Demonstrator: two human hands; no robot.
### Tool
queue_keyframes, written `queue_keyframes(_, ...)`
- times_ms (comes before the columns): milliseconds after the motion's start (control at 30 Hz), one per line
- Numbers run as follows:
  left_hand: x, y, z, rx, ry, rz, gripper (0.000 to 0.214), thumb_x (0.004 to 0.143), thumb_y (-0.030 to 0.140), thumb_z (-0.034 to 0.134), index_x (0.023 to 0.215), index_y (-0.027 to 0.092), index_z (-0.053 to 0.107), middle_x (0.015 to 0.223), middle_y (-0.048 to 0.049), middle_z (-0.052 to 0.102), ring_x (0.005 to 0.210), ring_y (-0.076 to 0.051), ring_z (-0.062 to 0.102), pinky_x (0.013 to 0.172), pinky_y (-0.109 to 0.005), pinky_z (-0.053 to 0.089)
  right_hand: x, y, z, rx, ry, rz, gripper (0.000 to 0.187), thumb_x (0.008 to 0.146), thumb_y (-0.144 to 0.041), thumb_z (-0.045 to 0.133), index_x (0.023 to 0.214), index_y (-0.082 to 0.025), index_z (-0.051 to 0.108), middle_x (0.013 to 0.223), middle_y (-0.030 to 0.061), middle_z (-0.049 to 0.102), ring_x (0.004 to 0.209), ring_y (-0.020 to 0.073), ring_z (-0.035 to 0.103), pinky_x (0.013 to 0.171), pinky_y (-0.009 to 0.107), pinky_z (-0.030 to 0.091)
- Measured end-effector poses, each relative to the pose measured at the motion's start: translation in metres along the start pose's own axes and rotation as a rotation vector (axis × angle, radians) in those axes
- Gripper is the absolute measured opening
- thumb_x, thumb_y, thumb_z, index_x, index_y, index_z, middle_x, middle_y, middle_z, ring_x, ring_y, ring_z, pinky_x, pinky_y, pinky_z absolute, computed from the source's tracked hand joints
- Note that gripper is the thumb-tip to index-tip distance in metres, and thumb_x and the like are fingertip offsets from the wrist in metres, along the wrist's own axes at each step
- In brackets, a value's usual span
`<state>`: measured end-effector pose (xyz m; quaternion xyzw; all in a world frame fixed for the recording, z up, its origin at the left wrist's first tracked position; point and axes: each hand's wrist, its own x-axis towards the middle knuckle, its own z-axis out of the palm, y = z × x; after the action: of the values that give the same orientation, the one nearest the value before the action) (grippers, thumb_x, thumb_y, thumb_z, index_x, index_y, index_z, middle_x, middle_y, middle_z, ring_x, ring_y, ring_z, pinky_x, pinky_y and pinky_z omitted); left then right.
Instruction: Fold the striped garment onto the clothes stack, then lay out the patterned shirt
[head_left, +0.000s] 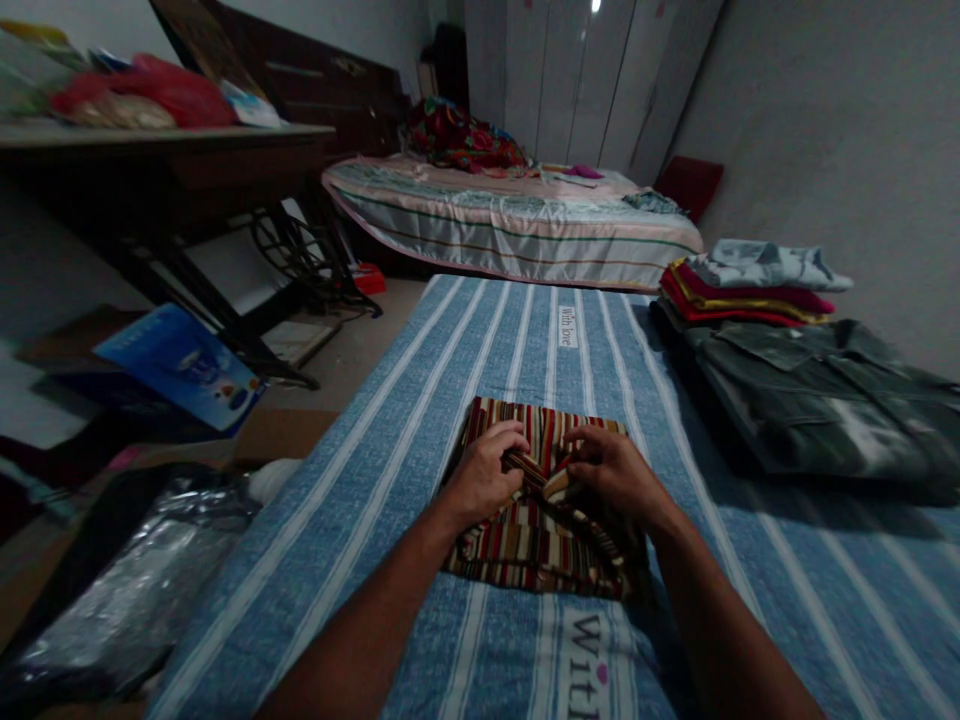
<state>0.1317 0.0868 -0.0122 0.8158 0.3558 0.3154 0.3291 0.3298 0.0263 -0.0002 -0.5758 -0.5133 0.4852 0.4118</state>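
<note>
A folded garment, probably a shirt with its collar uppermost, lies on the bed's blue striped sheet. This striped shirt (525,545) has narrow red, cream, brown and black bands. On the left of its collar area, my left hand (491,465) is closed, thumb and fingers pinching the cloth. Opposite it, my right hand (607,465) grips the collar's right side between curled fingers and thumb. A strip of striped cloth spans the small gap between both hands. My fingers cover parts of the collar, and some fingertips are hard to make out.
Folded dark green camouflage clothes (840,400) lie to the right, beside a stack of red and yellow cloths (742,295) topped by a grey garment (772,265). A sewing-machine table (172,150), a blue box (180,365) and a plastic-wrapped bundle (142,590) stand left. Another bed (525,220) is behind.
</note>
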Motion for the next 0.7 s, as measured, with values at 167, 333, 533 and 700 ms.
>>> queue_keyframes(167,-0.002,-0.005,0.003,0.036,0.024,0.02,0.026,0.063,0.0,0.051,0.08,0.017,0.06,0.12,-0.0113,0.059,0.112,-0.021,0.057,0.098,-0.037,0.044,0.014,0.026,0.009,-0.14,0.176,-0.074,0.037,0.069,-0.025,0.062,0.106,-0.019,0.061,0.065,-0.003,0.062,0.057,0.0138,0.057,0.053,0.024,0.043)
queue_keyframes(333,-0.004,-0.008,0.006,0.006,0.05,0.013,0.022,0.065,0.0,0.049,0.075,0.017,0.059,0.12,-0.0102,0.059,0.112,-0.021,0.057,0.098,-0.039,0.045,0.012,0.03,0.013,-0.17,0.28,-0.147,0.037,0.072,-0.031,0.061,0.107,-0.021,0.062,0.07,-0.0014,0.063,0.062,0.0152,0.059,0.058,0.026,0.046)
queue_keyframes(533,-0.002,-0.009,0.005,-0.148,0.078,-0.025,0.022,0.062,-0.002,0.045,0.07,0.016,0.055,0.117,-0.01,0.059,0.099,-0.018,0.064,0.09,-0.036,0.051,0.011,0.033,0.013,-0.133,0.291,-0.15,0.038,0.072,-0.033,0.063,0.107,-0.019,0.062,0.074,0.0003,0.065,0.065,0.0163,0.06,0.06,0.028,0.047)
queue_keyframes(700,-0.001,-0.009,0.004,-0.208,0.088,-0.057,0.023,0.06,-0.003,0.043,0.068,0.015,0.055,0.117,-0.0102,0.059,0.095,-0.016,0.066,0.085,-0.033,0.053,0.008,0.034,0.013,-0.057,0.306,-0.149,0.038,0.071,-0.036,0.064,0.106,-0.019,0.062,0.075,0.0016,0.067,0.065,0.0172,0.061,0.06,0.029,0.048)
